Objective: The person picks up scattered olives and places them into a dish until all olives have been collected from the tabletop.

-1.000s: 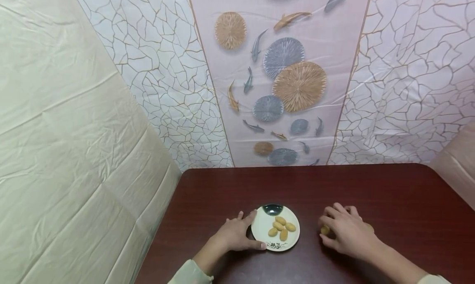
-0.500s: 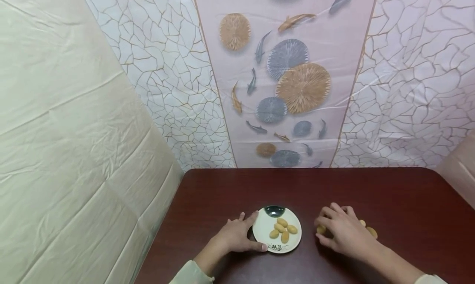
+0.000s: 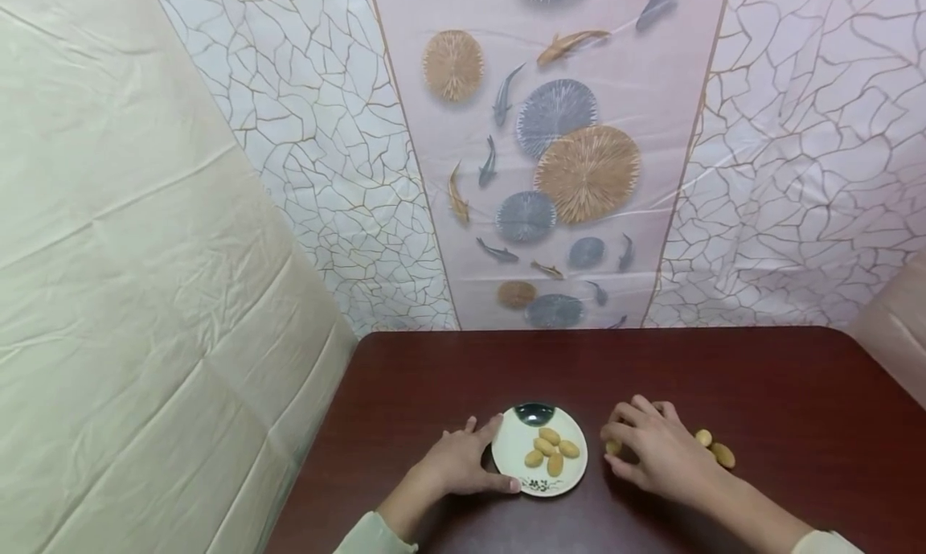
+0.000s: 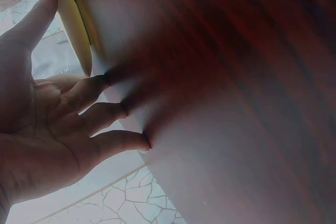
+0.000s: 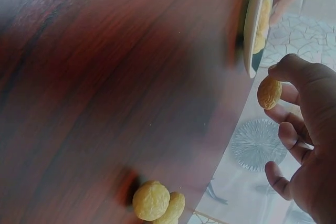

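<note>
In the head view, my left hand [image 3: 457,461] lies at the left of a small round plate [image 3: 510,440], thumb and forefinger spread and touching its rim. Cream-coloured with a dark green patch, the plate bears several small yellow oval fruits [image 3: 545,447]. My right hand [image 3: 661,453] is right of the plate, above the table. Between thumb and fingertips it pinches a wrinkled, date-like yellow fruit [image 5: 270,93], plain in the right wrist view. Two more such fruits [image 3: 723,455] lie on the table behind that hand. Left fingertips [image 4: 144,145] reach down to the tabletop in the left wrist view.
The dark red-brown wooden table [image 3: 434,369] has rounded far corners. A patterned cloth wall [image 3: 347,176] with fish and round motifs stands behind it. Pale quilted cloth [image 3: 145,297] hangs along the left side.
My right hand has moved left towards the plate with the date-like fruit pinched in it, leaving two others uncovered on the table. The left hand and plate have stayed put.
</note>
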`<act>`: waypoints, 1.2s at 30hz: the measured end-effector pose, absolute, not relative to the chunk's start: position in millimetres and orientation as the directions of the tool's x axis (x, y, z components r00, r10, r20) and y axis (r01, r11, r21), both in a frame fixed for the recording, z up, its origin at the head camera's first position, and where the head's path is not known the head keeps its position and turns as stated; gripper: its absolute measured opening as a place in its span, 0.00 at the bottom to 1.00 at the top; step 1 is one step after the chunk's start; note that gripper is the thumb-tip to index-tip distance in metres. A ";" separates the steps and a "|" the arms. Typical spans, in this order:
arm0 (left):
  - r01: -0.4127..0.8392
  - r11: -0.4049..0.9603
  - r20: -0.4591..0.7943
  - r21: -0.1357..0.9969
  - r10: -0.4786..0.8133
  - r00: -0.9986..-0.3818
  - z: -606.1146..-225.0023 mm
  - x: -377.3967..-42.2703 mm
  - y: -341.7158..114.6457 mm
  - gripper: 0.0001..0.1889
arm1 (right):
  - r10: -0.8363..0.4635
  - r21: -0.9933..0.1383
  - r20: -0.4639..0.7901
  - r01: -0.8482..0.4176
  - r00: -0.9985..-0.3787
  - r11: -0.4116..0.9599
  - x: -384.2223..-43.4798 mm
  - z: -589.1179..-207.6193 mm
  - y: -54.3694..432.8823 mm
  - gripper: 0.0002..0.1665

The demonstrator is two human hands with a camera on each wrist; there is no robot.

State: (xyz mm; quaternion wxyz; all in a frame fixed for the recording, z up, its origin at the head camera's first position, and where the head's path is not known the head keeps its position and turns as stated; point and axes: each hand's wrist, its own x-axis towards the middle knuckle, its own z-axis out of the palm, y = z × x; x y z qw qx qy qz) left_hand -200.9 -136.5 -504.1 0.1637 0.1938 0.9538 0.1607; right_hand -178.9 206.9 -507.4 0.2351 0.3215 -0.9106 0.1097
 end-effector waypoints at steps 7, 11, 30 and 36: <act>0.317 0.876 -0.245 0.364 0.418 -0.874 -502.7 -200.7 -136.0 0.62 | -0.543 -0.073 0.489 -0.652 -0.683 0.755 -181.5 -505.8 201.9 0.16; 0.334 0.866 -0.231 0.372 0.435 -0.871 -508.6 -202.4 -138.0 0.63 | -0.542 -0.076 0.495 -0.655 -0.679 0.751 -182.1 -505.7 200.3 0.17; 0.310 0.874 -0.249 0.375 0.417 -0.874 -504.2 -201.8 -135.7 0.61 | -0.567 -0.108 0.484 -0.689 -0.666 0.717 -185.5 -502.7 180.1 0.14; 0.306 0.875 -0.251 0.375 0.414 -0.875 -503.3 -201.5 -135.7 0.61 | -0.586 -0.121 0.467 -0.704 -0.662 0.699 -187.1 -502.4 172.6 0.15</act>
